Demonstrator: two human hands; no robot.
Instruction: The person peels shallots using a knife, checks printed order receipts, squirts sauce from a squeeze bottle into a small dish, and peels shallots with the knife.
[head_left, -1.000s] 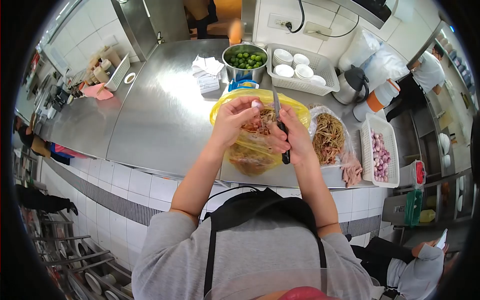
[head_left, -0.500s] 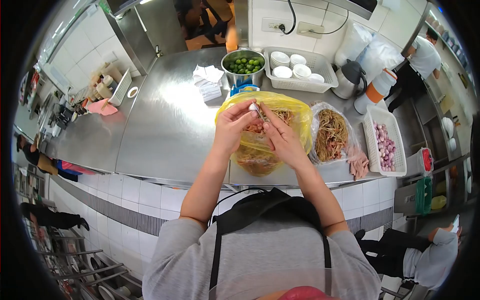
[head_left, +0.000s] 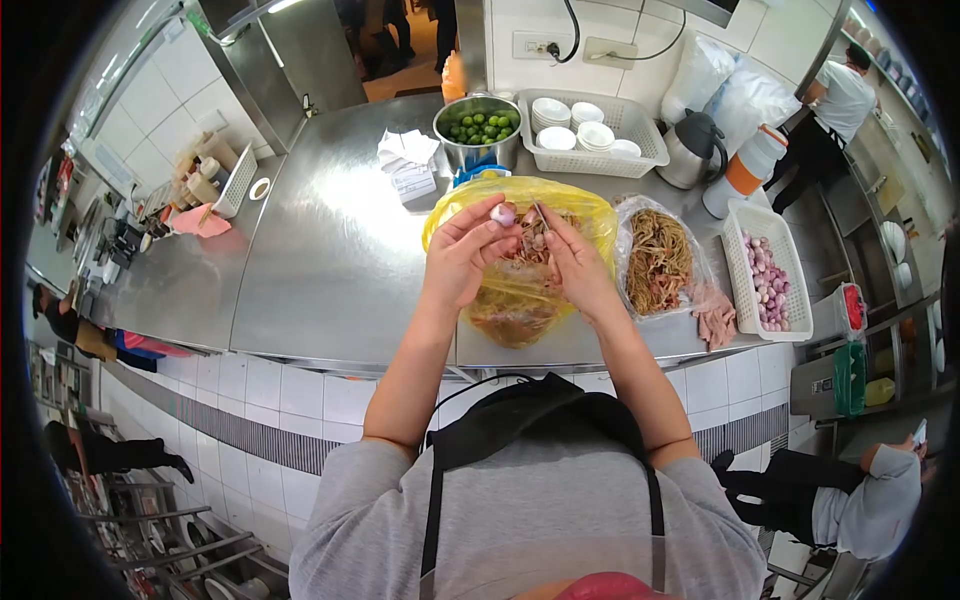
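Observation:
Between the fingertips of my left hand [head_left: 462,255] is a pale purple shallot [head_left: 503,214], partly covered by the fingers. My right hand [head_left: 578,268] grips a small knife [head_left: 542,215]; its thin blade points up, a little apart from the shallot. Both hands are over an open yellow plastic bag [head_left: 598,212] with reddish-brown skins and scraps inside. To its right, a clear plastic bag [head_left: 659,262] holds dry, stringy brown stalks. Farther right, a white basket [head_left: 740,290] contains many pinkish-purple shallots [head_left: 768,280].
Behind the yellow bag stand a metal pot [head_left: 478,155] of green limes and a basket [head_left: 640,163] of white bowls. A steel jug [head_left: 688,152] and an orange-banded container [head_left: 748,172] are at the back right. A crumpled pink cloth [head_left: 715,322] lies by the counter edge.
My hands have moved slightly apart, and the knife blade has come away from the shallot. More of the shallot shows now. The view has shifted a little.

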